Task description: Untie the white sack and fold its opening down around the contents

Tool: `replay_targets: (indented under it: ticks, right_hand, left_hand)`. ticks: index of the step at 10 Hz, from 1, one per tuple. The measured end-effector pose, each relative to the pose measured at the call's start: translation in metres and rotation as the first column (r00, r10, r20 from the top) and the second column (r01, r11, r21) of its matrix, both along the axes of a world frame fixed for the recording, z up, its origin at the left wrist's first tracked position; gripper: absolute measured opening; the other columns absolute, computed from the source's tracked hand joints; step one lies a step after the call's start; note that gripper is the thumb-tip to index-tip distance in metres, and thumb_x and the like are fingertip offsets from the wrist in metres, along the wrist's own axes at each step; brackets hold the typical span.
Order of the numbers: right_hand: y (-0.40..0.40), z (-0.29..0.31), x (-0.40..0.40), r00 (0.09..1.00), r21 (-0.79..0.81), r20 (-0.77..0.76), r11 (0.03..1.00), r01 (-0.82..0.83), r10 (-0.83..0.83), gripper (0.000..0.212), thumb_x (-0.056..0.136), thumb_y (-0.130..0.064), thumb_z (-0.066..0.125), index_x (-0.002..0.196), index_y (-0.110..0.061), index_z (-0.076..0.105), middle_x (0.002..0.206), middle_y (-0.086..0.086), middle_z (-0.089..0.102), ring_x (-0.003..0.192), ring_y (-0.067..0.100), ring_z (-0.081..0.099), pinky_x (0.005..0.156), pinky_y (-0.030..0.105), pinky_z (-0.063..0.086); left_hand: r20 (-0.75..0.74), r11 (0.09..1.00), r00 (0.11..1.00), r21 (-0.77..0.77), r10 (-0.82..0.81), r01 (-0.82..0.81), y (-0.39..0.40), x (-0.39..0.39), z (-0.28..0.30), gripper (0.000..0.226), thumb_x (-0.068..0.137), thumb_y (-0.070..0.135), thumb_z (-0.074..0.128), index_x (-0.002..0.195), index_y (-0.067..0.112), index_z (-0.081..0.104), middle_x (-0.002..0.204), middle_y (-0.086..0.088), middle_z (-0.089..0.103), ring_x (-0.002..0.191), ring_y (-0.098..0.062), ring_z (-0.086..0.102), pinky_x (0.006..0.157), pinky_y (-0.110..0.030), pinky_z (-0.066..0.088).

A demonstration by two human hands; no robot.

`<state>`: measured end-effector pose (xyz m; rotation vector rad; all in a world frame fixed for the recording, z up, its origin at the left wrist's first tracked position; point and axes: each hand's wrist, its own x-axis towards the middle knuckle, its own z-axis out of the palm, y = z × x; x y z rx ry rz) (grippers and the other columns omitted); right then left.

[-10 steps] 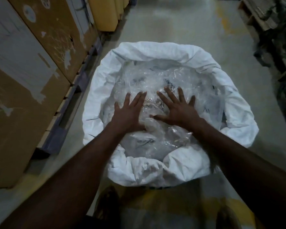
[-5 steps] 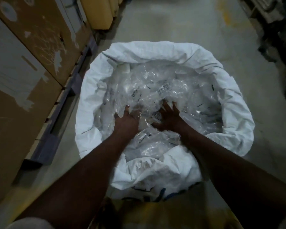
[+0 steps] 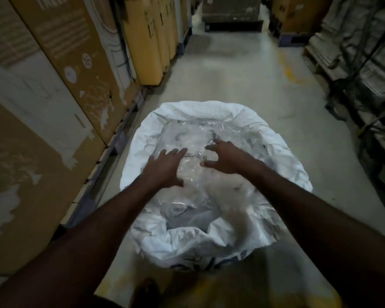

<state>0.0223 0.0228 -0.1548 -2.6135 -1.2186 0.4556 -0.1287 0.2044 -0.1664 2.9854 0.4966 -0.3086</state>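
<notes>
Head view: white sack (image 3: 209, 243) stands open on floor (image 3: 242, 76) in aisle centre, mouth rolled down into thick rim around contents. Clear plastic bags (image 3: 193, 134) fill inside. Left hand (image 3: 165, 168) flat on plastic, fingers spread, gripping nothing. Right hand (image 3: 226, 158) just right of it, fingers splayed and slightly arched over plastic, holding nothing. Cardboard boxes (image 3: 60, 63) line left; dark racks (image 3: 365, 63) right

Hemmed on frame left by tall cardboard boxes (image 3: 60, 90) on pallets, on frame right by dark racking (image 3: 365, 70). Open floor (image 3: 238, 74) up the centre, blocked lower centre by the white sack (image 3: 187, 112).
</notes>
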Motion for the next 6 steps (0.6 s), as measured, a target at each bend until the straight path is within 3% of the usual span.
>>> replay_targets:
  ticks: [1, 3, 6]
  right_hand:
    - [-0.011, 0.046, -0.018, 0.997, 0.134, 0.071, 0.991, -0.005, -0.005, 0.063, 0.097, -0.052, 0.069, 0.149, -0.018, 0.057, 0.161, 0.007, 0.048, 0.145, 0.029, 0.049, 0.118, 0.038, 0.039]
    - [-0.044, 0.097, -0.059, 0.979, 0.290, 0.194, 0.957, -0.001, -0.058, 0.051, 0.096, -0.037, 0.073, 0.141, -0.015, 0.065, 0.146, 0.008, 0.062, 0.137, 0.026, 0.057, 0.116, 0.037, 0.041]
    - [-0.065, 0.142, -0.057, 0.965, 0.372, 0.234, 0.928, 0.025, -0.120, 0.068, 0.101, -0.032, 0.065, 0.162, -0.014, 0.038, 0.166, 0.012, 0.039, 0.153, 0.028, 0.038, 0.121, 0.037, 0.034]
  left_hand:
    - [0.058, 1.000, 0.998, -0.009, 0.020, -0.019, -0.008, -0.021, 0.042, 0.125, 0.082, 0.048, 0.092, 0.173, 0.033, 0.007, 0.181, 0.001, 0.018, 0.167, -0.035, 0.016, 0.130, -0.064, 0.021]
    - [0.234, 1.000, 0.972, 0.013, 0.002, -0.005, -0.042, -0.056, 0.102, 0.118, 0.087, 0.043, 0.089, 0.173, 0.032, 0.008, 0.181, 0.002, 0.014, 0.168, -0.030, 0.009, 0.133, -0.059, 0.015]
    - [0.631, 0.994, 0.773, 0.109, -0.067, -0.003, -0.084, -0.037, 0.145, 0.091, 0.104, 0.036, 0.068, 0.173, 0.023, 0.010, 0.182, -0.002, 0.013, 0.169, -0.032, 0.006, 0.134, -0.053, 0.013]
